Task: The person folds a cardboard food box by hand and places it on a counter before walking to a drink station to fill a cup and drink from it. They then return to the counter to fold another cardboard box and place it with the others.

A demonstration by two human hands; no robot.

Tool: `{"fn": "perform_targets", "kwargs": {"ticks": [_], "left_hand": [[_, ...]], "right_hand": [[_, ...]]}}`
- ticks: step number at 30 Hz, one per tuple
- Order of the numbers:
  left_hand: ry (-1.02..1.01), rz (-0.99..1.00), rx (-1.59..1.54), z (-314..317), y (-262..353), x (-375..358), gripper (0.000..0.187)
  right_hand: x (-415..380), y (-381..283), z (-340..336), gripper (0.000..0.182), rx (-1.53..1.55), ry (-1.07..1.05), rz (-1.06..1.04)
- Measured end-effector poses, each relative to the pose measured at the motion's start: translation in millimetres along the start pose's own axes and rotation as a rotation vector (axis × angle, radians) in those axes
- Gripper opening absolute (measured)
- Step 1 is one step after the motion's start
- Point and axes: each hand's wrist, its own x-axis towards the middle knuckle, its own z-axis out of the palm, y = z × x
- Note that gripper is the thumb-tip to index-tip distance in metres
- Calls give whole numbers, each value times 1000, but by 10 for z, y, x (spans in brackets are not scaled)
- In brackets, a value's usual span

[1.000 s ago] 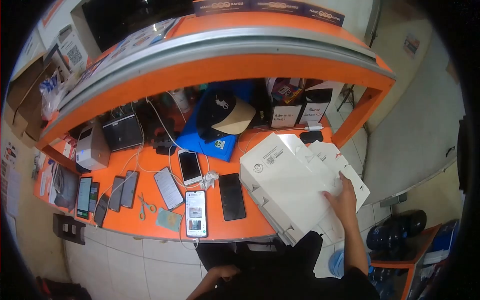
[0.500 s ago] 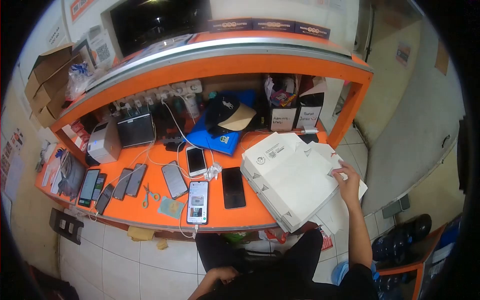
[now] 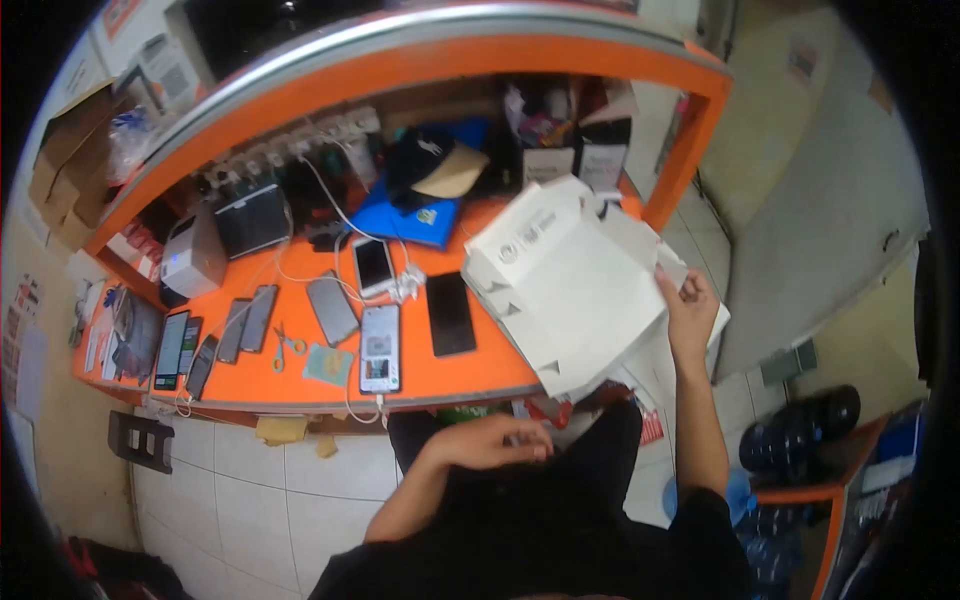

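My right hand [image 3: 690, 312] pinches the right edge of a flat, unfolded white cardboard box [image 3: 585, 300], with the thumb and fingertips on one of its flaps. The sheet has cut notches along its edges and black print near its far left corner. It is tilted a little at the right end of the orange desk, over other white cardboard. My left hand [image 3: 490, 442] hovers above my lap, fingers loosely bent and apart, holding nothing. Nearest to it on the desk are a dark phone [image 3: 451, 314] and a lit phone [image 3: 380, 350] on a cable.
Several more phones, scissors [image 3: 288, 347] and a pale green packet [image 3: 328, 364] lie on the orange desk [image 3: 420, 390]. Behind them are a white label printer [image 3: 192, 255], a blue folder [image 3: 400, 222] and a cap [image 3: 450, 172]. Water bottles [image 3: 800, 430] stand at the lower right.
The top cardboard sheet has been lifted and shifted by my right hand. My left hand has risen from my lap and moved right towards the desk. The camera view has tilted down.
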Motion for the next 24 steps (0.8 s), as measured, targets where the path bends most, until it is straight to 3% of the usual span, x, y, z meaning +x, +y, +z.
{"fn": "perform_targets", "kwargs": {"ticks": [1,3,4,6,7,9,10,13,14,15,18,20,23,24], "left_hand": [[68,49,-79,-34,99,76,26],[203,140,-316,-95,269,241,31],[270,176,-479,-125,349,329,35],[460,376,-592,-178,559,571,55],[454,366,-601,-232,676,689,55],[497,622,-692,-351,867,893,72],[572,633,-650,-362,895,935,78],[600,568,-750,-441,974,941,62],[734,507,-659,-442,972,974,50],[866,445,-563,-447,968,996,38],[789,424,-825,-420,877,967,22],[805,427,-826,-392,865,924,21],[848,450,-751,-403,906,868,19],[875,461,-679,-396,920,852,18]], "right_hand": [[-96,-53,-41,31,-19,16,23],[-248,-348,68,24,-32,297,-260],[-316,-495,115,24,-44,309,-256],[-497,-702,164,20,59,261,-672],[-597,-691,123,21,-11,120,-748],[-711,-812,111,23,-193,-187,-850],[-732,-992,148,25,-306,-353,-876],[-776,-1003,185,21,-345,-417,-872],[-773,-947,192,20,-353,-443,-867],[-773,-846,177,31,-290,-411,-841],[-839,-823,216,38,-142,-263,-682],[-902,-698,206,42,-70,-222,-588],[-869,-732,182,45,66,-267,-661],[-811,-875,139,48,-127,-335,-779]]}}
